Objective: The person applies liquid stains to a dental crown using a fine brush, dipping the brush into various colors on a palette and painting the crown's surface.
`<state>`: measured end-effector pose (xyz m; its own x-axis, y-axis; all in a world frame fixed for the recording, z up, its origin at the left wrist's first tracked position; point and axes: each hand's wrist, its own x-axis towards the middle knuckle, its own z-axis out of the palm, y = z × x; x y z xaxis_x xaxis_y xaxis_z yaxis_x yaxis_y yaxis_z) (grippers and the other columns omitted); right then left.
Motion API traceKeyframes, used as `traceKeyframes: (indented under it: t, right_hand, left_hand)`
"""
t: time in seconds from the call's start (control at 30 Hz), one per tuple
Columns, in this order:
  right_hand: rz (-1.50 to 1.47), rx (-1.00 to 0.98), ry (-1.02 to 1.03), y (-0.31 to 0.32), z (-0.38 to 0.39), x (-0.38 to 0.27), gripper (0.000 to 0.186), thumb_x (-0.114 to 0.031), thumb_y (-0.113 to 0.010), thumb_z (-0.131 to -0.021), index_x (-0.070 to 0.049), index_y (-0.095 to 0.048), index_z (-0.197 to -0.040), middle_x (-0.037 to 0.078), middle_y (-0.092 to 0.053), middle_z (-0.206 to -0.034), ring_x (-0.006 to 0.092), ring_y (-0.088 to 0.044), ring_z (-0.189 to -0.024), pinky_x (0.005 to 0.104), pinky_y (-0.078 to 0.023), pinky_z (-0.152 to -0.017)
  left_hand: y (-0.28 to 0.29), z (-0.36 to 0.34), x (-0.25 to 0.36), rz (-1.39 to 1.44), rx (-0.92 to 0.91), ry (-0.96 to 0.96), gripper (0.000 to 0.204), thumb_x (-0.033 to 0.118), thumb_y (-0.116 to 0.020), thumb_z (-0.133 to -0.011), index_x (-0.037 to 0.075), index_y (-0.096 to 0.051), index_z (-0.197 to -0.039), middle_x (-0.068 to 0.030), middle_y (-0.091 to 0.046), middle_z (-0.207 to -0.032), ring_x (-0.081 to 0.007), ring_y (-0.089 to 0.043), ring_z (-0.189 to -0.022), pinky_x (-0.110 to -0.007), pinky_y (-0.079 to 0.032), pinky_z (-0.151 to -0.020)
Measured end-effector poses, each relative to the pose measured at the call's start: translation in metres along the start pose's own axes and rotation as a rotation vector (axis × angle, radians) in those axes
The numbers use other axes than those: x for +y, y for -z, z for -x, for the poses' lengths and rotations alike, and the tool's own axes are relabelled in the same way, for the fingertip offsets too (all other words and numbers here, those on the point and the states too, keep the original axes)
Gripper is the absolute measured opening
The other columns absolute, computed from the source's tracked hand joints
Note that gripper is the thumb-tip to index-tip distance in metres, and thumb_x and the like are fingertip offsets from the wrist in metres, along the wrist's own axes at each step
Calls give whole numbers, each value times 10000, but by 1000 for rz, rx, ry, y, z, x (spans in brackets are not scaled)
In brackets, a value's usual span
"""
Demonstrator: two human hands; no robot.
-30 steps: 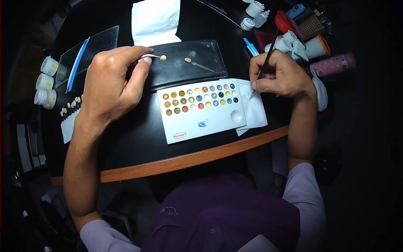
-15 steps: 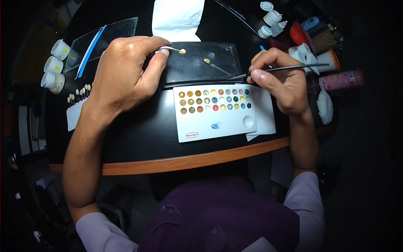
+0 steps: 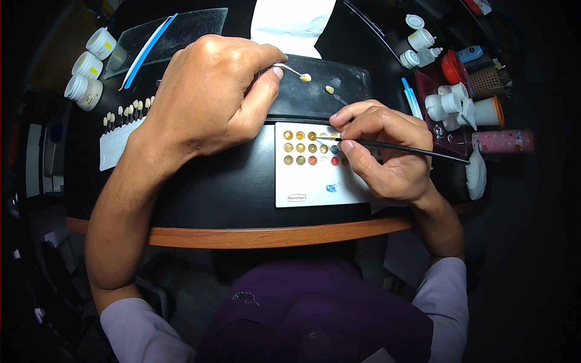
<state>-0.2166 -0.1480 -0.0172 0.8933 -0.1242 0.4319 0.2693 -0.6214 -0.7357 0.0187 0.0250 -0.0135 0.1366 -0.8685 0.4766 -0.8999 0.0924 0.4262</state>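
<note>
My left hand (image 3: 212, 103) is closed around slim, bent metal tweezers (image 3: 290, 69), their tip at a small yellowish tooth crown (image 3: 306, 77) above a dark slab (image 3: 302, 104). A second tooth crown (image 3: 330, 89) lies on the slab beside a thin translucent stick, partly hidden by my right hand. Pinched in my right hand (image 3: 390, 151) is a fine dark paintbrush (image 3: 402, 148). Its tip points down at a brownish well in the top row of a white paint palette (image 3: 305, 184). My right hand covers the palette's right side.
A shade guide with several tooth tabs (image 3: 134, 112) stands left of my left wrist. Lidded jars (image 3: 85, 91) and a glass plate (image 3: 206, 30) are farther left. White paper (image 3: 287, 27) lies behind the slab. Cups (image 3: 445, 106), a red bowl (image 3: 452, 66) and a pink cylinder (image 3: 502, 141) crowd the right.
My right hand has moved the paintbrush left from the slab's front edge, bringing its tip over a palette well. My left hand still holds the crown in the tweezers. The whole view has shifted slightly.
</note>
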Motion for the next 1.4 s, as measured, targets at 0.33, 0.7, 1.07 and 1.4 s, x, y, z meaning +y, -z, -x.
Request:
traceKeyframes:
  t: [0.33,0.7,1.07,1.4]
  right_hand:
    - [102,2,48,1,-2,0,75,53,-780,-821,58,-768,-895,193,-782,-973,184,-789,-822,259,-629,-701]
    - [115,-62,42,4,-2,-4,100,116,-739,-821,80,-759,-913,234,-779,-998,229,-786,-945,278,-621,-760]
    - [118,-57,74,5,-2,0,91,106,-748,-830,80,-758,-917,233,-774,-1037,199,-784,-912,262,-616,-730]
    - [100,-45,43,3,-1,-2,87,93,-754,-841,74,-758,-925,233,-774,-1036,197,-780,-883,263,-615,-732]
  left_hand:
    - [-2,0,1,11,-4,-14,273,57,-648,-954,-79,-794,-1141,-250,-805,-951,-325,-800,-824,-384,-605,-750]
    - [0,1,0,-34,-18,-29,298,82,-641,-959,-74,-799,-1158,-261,-812,-988,-323,-812,-855,-380,-623,-773]
    - [-2,1,-2,-29,-18,-32,306,81,-642,-948,-77,-800,-1158,-250,-810,-962,-313,-802,-822,-380,-616,-749]
    - [-2,1,-2,-38,-30,-16,291,76,-647,-956,-74,-802,-1152,-247,-808,-952,-321,-805,-829,-385,-616,-749]
